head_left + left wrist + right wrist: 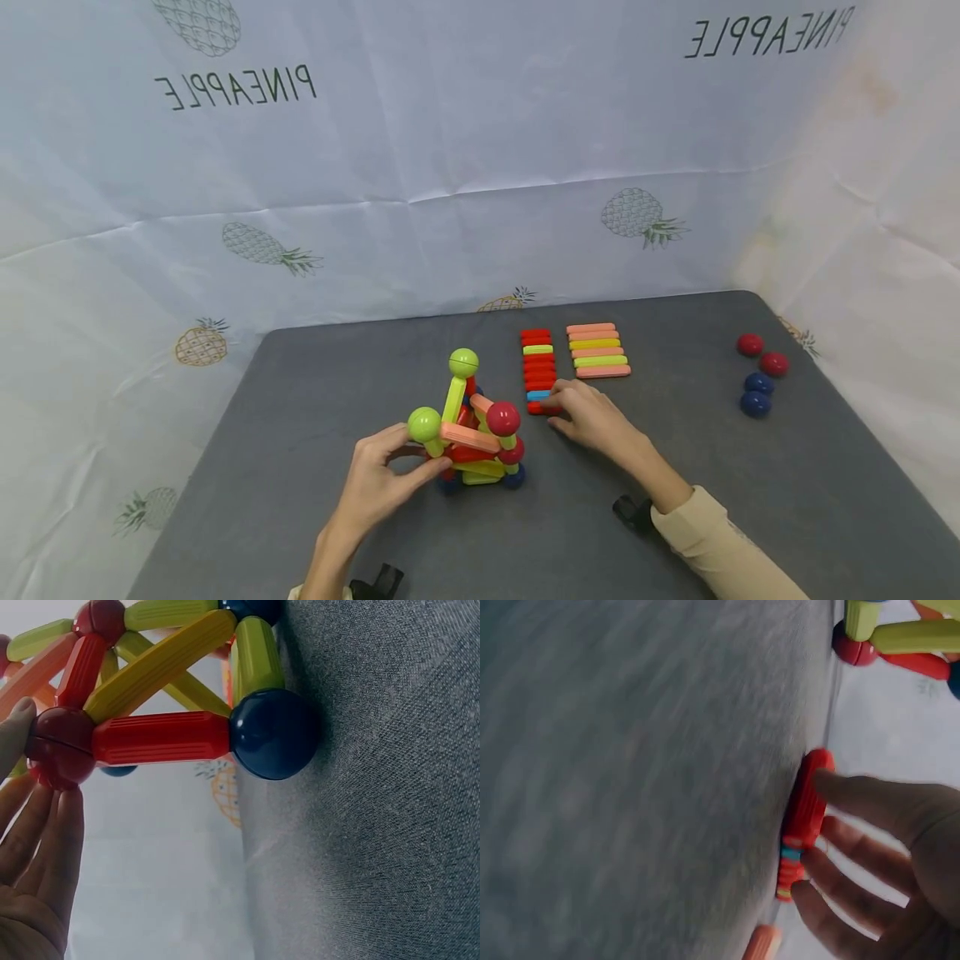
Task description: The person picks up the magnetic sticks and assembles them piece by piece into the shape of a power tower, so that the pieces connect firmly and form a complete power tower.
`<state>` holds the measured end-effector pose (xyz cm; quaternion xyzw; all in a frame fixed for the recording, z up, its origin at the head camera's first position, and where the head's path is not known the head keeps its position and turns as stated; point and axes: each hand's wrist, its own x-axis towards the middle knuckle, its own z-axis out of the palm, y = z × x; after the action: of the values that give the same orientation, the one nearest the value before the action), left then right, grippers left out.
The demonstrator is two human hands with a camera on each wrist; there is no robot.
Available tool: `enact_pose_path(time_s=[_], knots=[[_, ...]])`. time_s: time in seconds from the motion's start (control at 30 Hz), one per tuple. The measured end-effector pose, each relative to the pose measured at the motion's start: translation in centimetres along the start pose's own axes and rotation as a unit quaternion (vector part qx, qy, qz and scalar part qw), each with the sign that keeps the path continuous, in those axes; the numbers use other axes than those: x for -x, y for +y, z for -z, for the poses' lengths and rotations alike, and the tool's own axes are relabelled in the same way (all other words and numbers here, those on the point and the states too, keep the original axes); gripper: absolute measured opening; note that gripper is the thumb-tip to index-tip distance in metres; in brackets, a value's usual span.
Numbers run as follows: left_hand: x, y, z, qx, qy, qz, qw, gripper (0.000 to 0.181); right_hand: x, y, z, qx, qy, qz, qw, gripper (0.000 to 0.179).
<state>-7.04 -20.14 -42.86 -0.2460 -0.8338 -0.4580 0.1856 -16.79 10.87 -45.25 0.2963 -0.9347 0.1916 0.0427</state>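
My left hand (381,479), lower centre of the head view, grips a red ball (64,746), thumb on one side, fingertips on the other. That ball belongs to a ball-and-stick construction (470,437) standing at frame centre on the dark grey table (540,542). Condition: glossy balls, ridged sticks in red, yellow, lime and salmon. Blue balls form the base, red ones sit midway; two lime balls and one red cap the top. Right of centre, my right hand (596,421) has bent fingers at the nearest red stick (534,408) of a column; I cannot tell whether they are closed on it. Beyond, upper frame: pineapple-printed cloth (480,108).
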Motion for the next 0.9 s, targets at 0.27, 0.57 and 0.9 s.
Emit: enact_pose_path(time_s=[0.27, 0.57, 0.9], knots=[[0.0, 0.0, 0.0, -0.006, 0.007, -0.003, 1.0000, 0.038, -0.6, -0.8, -0.8, -0.030, -0.014, -0.019, 0.9993, 0.021], [0.0, 0.2, -0.2, -0.019, 0.021, -0.008, 0.9996, 0.042, -0.7, -1.1, 0.9, -0.114, 0.005, -0.014, 0.9934, 0.030], [-0.1, 0.3, -0.1, -0.019, 0.027, -0.020, 0.9993, 0.041, -0.6, -7.6, 9.9, -0.258, 0.198, 0.089, 0.9415, 0.033]])
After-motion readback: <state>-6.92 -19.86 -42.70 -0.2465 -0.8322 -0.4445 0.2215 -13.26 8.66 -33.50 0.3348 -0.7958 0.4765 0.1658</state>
